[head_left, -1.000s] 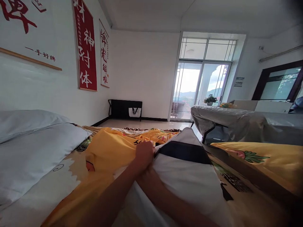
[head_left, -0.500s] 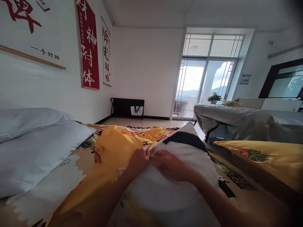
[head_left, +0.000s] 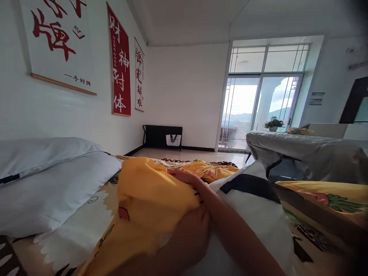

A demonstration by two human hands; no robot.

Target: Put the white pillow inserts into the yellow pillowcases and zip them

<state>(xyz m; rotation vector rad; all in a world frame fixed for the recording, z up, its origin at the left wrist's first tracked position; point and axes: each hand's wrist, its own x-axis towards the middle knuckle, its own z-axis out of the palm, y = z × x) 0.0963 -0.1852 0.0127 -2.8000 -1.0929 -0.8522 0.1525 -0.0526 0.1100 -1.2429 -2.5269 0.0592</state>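
A yellow printed pillowcase [head_left: 152, 191] lies rumpled in front of me, bunched over part of a white pillow [head_left: 253, 203] with a dark band. My left hand [head_left: 195, 230] is closed in a fist on the pillowcase's near edge, beside the pillow. Farther off, my right hand [head_left: 184, 177] reaches across to the far edge of the pillowcase, its fingers closed on the cloth and their tips partly hidden. The right forearm passes over the border between yellow cloth and white pillow.
Two white pillows [head_left: 69, 188] are stacked at the left on a patterned bedspread [head_left: 83, 218]. Another yellow pillowcase [head_left: 324, 197] rests at the right. Behind it stands a table under a plastic cover [head_left: 310, 147]. A black folded panel [head_left: 155, 136] leans against the far wall.
My hands have parted: the right has moved to the far edge of the pillowcase, the left nearer to me. The yellow cloth reaches farther right, and the view has turned slightly left.
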